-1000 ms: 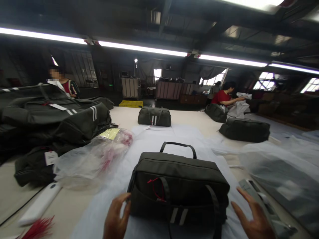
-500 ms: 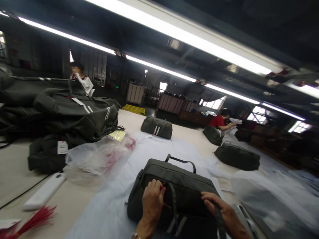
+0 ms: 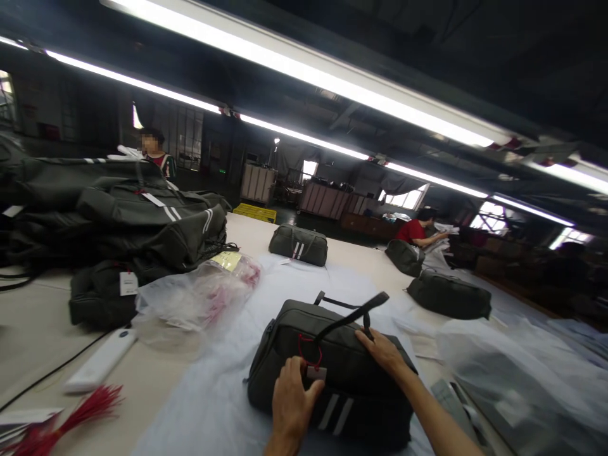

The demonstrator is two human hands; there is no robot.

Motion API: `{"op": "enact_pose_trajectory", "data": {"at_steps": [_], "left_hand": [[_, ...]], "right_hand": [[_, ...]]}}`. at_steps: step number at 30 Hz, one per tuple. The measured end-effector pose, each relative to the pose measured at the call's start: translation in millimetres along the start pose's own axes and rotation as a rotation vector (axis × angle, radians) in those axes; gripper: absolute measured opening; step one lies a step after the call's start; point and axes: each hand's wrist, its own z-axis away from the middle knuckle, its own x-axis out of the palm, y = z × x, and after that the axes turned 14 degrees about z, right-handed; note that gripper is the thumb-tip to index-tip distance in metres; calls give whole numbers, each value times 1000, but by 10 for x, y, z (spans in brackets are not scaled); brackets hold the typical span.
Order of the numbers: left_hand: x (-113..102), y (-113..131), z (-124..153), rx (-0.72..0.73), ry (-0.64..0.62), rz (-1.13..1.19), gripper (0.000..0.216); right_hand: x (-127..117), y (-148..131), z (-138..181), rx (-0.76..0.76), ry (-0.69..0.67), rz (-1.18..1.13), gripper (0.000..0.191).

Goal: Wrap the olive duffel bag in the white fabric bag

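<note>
A dark green duffel bag with two pale stripes stands in front of me. Its front handle is raised. A red string loop hangs from that handle, carrying a small hang tag. With bent thumb and fingers, my left hand grips the tag's edge against the bag's front. At the right end of the raised handle, my right hand has its fingers closed around the strap over the bag's top; part of the grip is hidden.
Similar bags are heaped at left; others stand farther back. Plastic packaging, a white device and red strings lie at left. Translucent sheeting is at right. Two people work in the background.
The front handle has swung from hanging down to upright. My left hand has dropped to the tag, now visible on its red string. My right hand has moved up and left to the handle.
</note>
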Motion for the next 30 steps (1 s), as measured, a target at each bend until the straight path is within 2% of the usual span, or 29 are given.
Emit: {"op": "enact_pose_trajectory", "data": {"at_steps": [3,6,7,11,14,18,20,22,24,25,27,28,30], "left_hand": [[112,71,34,70,79,6,10],[87,104,-10,78,65,193,1],[40,115,-39,73,45,238,4],[-249,212,-193,13,-88,442,32],[-516,216,-248,-79,-221,553,41],[-982,-116,-138,-198,-370,492,37],[-1198,-305,-65,-198,-309,376,30],[-1285,-361,-27,-74,-131,167,20],[-1143,-239,-34,92,-75,5,16],[-973,-123,-57,158,-161,-7,21],[-475,161,-159,308,-460,66,25],[-181,303,-247,393,-550,84,29],[384,549,-508,441,-562,21,59]], "right_hand": [[38,34,51,-9,2,68,51],[30,42,73,-12,18,107,45],[33,39,76,-12,27,113,44],[77,22,96,-11,75,113,44],[117,22,120,-18,109,102,47],[177,45,129,-29,152,88,52],[218,61,120,-34,187,86,55],[264,71,106,-46,221,84,55],[305,73,97,-58,249,68,53],[324,72,96,-57,262,54,52],[361,74,98,-49,287,28,52],[383,81,100,-46,298,15,52],[444,116,97,-48,320,-12,52]]}}
